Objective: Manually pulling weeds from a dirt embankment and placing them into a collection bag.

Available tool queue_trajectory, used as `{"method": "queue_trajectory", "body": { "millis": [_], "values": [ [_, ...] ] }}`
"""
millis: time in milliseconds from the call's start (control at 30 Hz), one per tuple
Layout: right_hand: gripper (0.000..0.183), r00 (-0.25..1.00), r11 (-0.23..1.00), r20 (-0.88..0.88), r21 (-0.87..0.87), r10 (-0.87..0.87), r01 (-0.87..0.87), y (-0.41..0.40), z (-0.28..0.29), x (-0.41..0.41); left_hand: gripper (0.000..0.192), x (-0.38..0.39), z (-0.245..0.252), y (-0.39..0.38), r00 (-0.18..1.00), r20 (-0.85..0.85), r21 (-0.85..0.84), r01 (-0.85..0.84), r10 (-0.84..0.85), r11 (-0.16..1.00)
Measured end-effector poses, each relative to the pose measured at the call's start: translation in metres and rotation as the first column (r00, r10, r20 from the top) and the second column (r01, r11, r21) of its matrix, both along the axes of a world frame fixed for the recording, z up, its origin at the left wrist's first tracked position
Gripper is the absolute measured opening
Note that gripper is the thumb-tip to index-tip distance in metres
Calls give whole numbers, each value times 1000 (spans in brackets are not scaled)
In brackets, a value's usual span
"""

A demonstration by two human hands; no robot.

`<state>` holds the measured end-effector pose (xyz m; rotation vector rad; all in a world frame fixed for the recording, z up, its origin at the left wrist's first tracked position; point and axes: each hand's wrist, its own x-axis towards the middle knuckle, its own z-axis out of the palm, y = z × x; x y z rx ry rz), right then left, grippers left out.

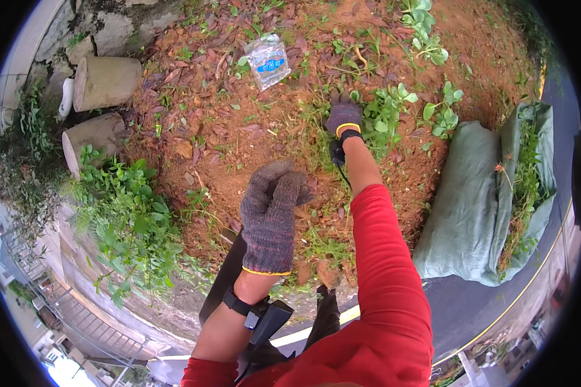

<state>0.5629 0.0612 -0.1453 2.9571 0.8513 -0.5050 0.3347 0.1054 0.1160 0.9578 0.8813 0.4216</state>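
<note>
My left hand (273, 213), in a dark knitted glove with a yellow cuff edge, is above the reddish soil with its fingers loosely curled. Nothing sticks out of it, but its palm side is hidden. Farther out, my right hand (344, 112) wears a matching glove and reaches down into low green weeds (319, 118). Its fingertips are partly lost among the stems, so I cannot see whether they grip any. Just right of that hand grows a leafy green plant (385, 113). Cut or loose grass (327, 244) lies on the soil nearer my feet.
A green woven sack (460, 198) stuffed with pulled greenery (525, 184) lies at the right, beside an asphalt road (469, 295). Beyond my hands is a clear plastic bag (268, 63) bearing writing. Two round posts (107, 83) and a bush (130, 222) border the left side.
</note>
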Motion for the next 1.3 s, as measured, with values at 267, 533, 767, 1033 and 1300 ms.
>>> {"method": "queue_trajectory", "body": {
  "millis": [267,533,767,1033,1300],
  "values": [
    [26,986,996,-149,31,-78,84,-14,-41,-3,21,-9,5,-11,997,60,13,52,-52,999],
    [19,980,978,-3,60,198,-198,-116,-26,-126,22,-15,10,-7,974,147,12,-179,175,984],
    [22,835,866,-298,-51,462,-498,-237,21,-216,20,-22,14,7,959,194,13,-214,207,977],
    [43,825,763,294,320,483,-561,-114,32,-153,22,-30,6,1,974,121,9,-194,191,981],
    [29,965,997,-252,-38,-70,62,-1,-11,-69,23,-38,1,-2,972,121,-40,-199,202,979]
  ]
}}
